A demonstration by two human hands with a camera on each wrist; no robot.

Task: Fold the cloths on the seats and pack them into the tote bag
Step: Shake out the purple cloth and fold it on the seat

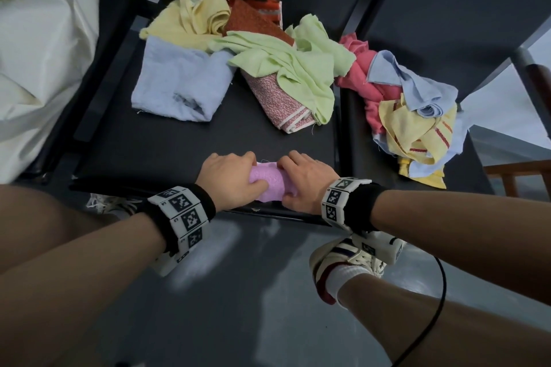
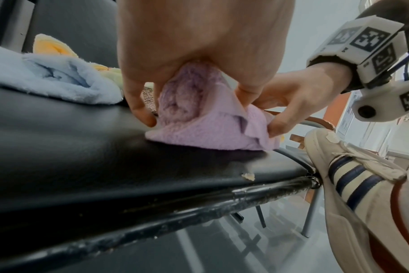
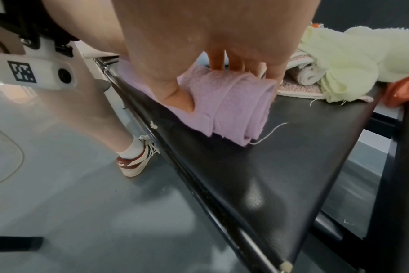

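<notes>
Cream canvas of the tote bag (image 1: pixel 38 48) bulged at the far left, well apart from the work. To its right, on the black seat (image 1: pixel 167 152), a pale blue cloth (image 1: pixel 179 83) lay roughly folded, with a yellow cloth (image 1: pixel 190 6), an orange-red one (image 1: pixel 253 18), a green cloth (image 1: pixel 286 65) and a speckled pink roll (image 1: pixel 277 101) heaped behind and beside it.

Near the seat's front edge the left hand (image 1: pixel 231 177) curled over one end of a lilac cloth (image 1: pixel 269 183), fingers and thumb gripping the rolled bundle; the right hand (image 1: pixel 304 180) gripped the other end, thumb tucked against the layers. The roll rested on the seat, its lower flap trailing loose.

Likely trouble: the bundle sat close to the seat's front rail, so a careless push could send it to the floor. The loose flap and a stray thread could let the roll spring open once either hand released, especially on the long carry to the bag.

Further right, a second heap (image 1: pixel 411 116) of pink, blue and yellow cloths waited unfolded on the neighbouring seat.
</notes>
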